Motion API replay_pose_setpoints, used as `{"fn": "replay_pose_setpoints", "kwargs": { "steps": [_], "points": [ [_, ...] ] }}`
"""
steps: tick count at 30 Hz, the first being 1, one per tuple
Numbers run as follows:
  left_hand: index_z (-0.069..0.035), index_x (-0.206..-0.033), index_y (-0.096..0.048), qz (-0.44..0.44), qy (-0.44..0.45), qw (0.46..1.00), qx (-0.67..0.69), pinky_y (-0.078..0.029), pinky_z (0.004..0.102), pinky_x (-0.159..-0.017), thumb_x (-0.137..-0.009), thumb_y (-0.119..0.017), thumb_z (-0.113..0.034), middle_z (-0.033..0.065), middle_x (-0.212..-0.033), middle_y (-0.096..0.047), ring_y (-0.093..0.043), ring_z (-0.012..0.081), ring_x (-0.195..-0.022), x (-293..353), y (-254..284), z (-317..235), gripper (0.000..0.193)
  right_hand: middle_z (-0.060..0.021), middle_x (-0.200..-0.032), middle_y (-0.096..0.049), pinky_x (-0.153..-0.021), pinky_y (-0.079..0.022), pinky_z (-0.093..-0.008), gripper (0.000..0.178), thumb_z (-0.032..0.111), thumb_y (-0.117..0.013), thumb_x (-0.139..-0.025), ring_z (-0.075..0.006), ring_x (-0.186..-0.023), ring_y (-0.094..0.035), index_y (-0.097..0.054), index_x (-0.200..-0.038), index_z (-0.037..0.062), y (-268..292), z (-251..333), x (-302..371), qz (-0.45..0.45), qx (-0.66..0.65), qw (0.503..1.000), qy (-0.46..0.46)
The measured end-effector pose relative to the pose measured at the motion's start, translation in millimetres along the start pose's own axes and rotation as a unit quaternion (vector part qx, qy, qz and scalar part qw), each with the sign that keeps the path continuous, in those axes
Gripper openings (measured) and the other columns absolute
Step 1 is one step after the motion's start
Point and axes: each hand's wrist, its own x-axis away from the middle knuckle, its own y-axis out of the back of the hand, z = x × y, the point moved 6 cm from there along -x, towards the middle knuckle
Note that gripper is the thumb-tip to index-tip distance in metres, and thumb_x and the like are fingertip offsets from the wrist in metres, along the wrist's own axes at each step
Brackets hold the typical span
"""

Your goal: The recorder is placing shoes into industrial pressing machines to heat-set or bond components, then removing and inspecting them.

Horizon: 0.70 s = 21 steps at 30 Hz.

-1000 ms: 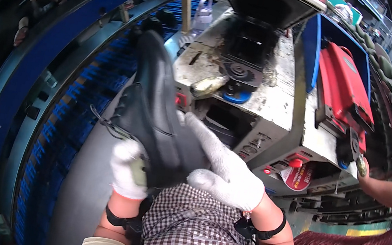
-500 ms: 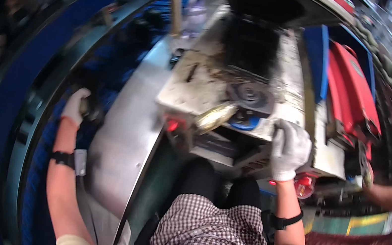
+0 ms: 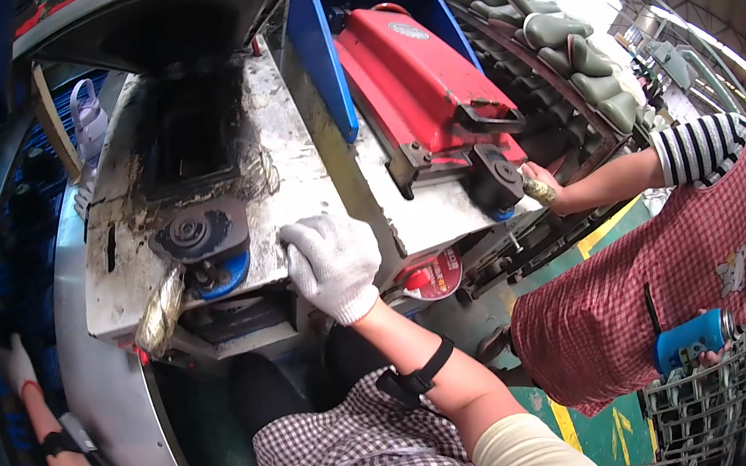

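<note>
My right hand (image 3: 331,263), in a white knit glove, rests palm down on the worn white top of a machine (image 3: 303,185), fingers loosely curled and holding nothing. Just left of it are a black round disc on a blue mount (image 3: 198,235) and a dirty yellowish brush (image 3: 160,313). My left hand (image 3: 15,361), also gloved, reaches down at the far lower left beside the blue conveyor (image 3: 0,276). It is small and in shadow, and its grip cannot be made out.
A red machine (image 3: 425,69) with a blue side panel (image 3: 322,54) stands behind my right hand. A co-worker in a red checked apron (image 3: 640,299) stands at the right, one hand at the red machine, the other holding a blue can (image 3: 690,340). A wire basket (image 3: 699,422) is beside them.
A second ago both hands held a black shoe. The shoe is gone from them; the left hand went down to the conveyor, the right onto the machine, and the view swung right.
</note>
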Motion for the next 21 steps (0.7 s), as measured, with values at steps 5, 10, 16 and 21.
{"fn": "replay_pose_setpoints", "kwargs": {
  "steps": [5,10,16,21],
  "points": [
    [0.007,-0.169,-0.022,0.036,-0.066,0.877,0.474,-0.022,0.0402,-0.133,-0.106,-0.059,-0.027,0.0280,-0.176,-0.026,-0.030,0.0338,-0.162,169.2,116.0,-102.8,0.080,-0.0021,-0.094,-0.071,-0.078,-0.050,-0.0416,0.025,0.020,-0.077,-0.080,-0.0242,-0.090,-0.070,-0.074,-0.104,0.0163,11.3,-5.9,1.1,-0.023,-0.011,1.000,-0.004],
    [0.002,-0.161,-0.046,-0.010,-0.169,0.861,0.480,-0.030,0.0400,-0.129,-0.110,-0.057,-0.017,0.0182,-0.165,-0.049,-0.043,0.0285,-0.155,284.8,159.9,-147.2,0.055,-0.0036,-0.098,-0.073,-0.086,-0.052,-0.0432,0.026,0.013,-0.078,-0.080,-0.0266,-0.096,-0.071,-0.074,-0.105,0.0142,24.1,7.1,7.2,-0.054,-0.075,0.996,0.008],
    [0.001,-0.157,-0.052,-0.015,-0.211,0.824,0.526,-0.034,0.0407,-0.126,-0.108,-0.061,-0.024,0.0196,-0.161,-0.053,-0.048,0.0316,-0.150,236.1,164.2,-206.9,0.056,-0.0060,-0.117,-0.071,-0.108,-0.052,-0.0471,0.034,0.007,-0.076,-0.080,-0.0275,-0.113,-0.069,-0.074,-0.113,0.0144,23.4,26.0,126.9,0.071,-0.182,0.978,0.070],
    [0.003,-0.157,-0.051,0.103,-0.176,0.828,0.522,-0.041,0.0371,-0.119,-0.104,-0.062,-0.022,0.0207,-0.157,-0.057,-0.055,0.0294,-0.143,194.1,154.2,-181.3,0.059,-0.0215,-0.130,-0.073,-0.106,-0.055,-0.0441,0.044,0.031,-0.056,-0.098,-0.0382,-0.126,-0.068,-0.074,-0.131,0.0073,-127.4,32.3,379.0,0.665,-0.184,0.683,-0.240]
  ]
}}
